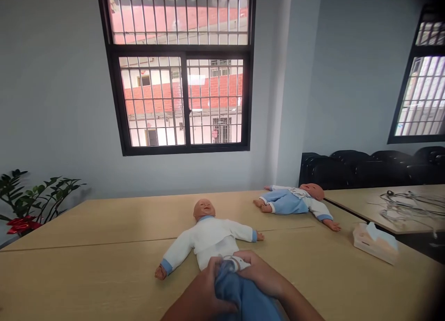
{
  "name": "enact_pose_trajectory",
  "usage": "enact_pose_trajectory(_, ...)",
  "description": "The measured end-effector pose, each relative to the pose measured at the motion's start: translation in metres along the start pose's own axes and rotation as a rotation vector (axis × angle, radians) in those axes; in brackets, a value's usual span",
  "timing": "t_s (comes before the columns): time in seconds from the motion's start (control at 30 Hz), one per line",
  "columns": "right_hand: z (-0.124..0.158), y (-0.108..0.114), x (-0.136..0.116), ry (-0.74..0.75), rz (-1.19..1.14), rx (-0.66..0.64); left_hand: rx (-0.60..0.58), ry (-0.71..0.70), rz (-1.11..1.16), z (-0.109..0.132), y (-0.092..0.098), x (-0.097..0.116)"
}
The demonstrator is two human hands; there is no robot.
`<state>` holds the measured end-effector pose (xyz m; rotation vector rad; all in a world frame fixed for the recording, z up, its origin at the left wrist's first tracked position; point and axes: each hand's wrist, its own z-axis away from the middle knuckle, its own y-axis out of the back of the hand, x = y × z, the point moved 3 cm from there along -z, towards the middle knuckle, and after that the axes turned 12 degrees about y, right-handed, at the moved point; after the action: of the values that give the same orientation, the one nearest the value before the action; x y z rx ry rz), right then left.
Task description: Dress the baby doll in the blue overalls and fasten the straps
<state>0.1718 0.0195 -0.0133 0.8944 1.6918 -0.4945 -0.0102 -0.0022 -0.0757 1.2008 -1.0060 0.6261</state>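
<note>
A baby doll [205, 208] lies on its back on the table, its head away from me and its arms spread. It wears a white top [215, 240] with blue cuffs and collar. Over its lower body are blue pants [243, 293]. My left hand [212, 288] grips the left side of the pants near the waist. On the other side, my right hand [260, 272] closes on the waistband, where a pale lining shows between the hands. The doll's legs are hidden by the pants and my hands.
A second doll [288, 201] in white and blue lies at the back right. Nearer stands a tissue box [375, 243]. Tangled cables [413, 205] rest on the adjoining table. Black chairs [368, 168] line the right wall, and a potted plant [38, 198] is at the left.
</note>
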Motion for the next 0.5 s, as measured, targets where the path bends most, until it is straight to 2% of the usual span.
enact_pose_trajectory(0.1,0.006,0.0,0.005,-0.079,-0.128,0.006,-0.04,-0.038,0.011,0.003,0.001,0.01)
enact_pose_trajectory(0.17,0.009,-0.001,0.005,-0.115,-0.198,0.018,-0.014,-0.068,0.072,0.005,0.003,0.015)
enact_pose_trajectory(0.23,0.01,-0.003,0.002,-0.103,-0.225,-0.028,0.037,-0.091,0.165,0.006,0.008,0.017)
enact_pose_trajectory(0.33,0.01,-0.007,-0.001,-0.112,-0.168,-0.105,0.108,-0.109,0.333,0.006,0.014,0.017)
enact_pose_trajectory(0.4,0.011,-0.01,0.002,-0.198,-0.09,-0.156,0.14,-0.093,0.451,0.004,0.015,0.016)
enact_pose_trajectory(0.5,0.013,-0.01,0.011,-0.301,-0.025,-0.145,0.1,-0.023,0.701,0.0,0.007,0.011)
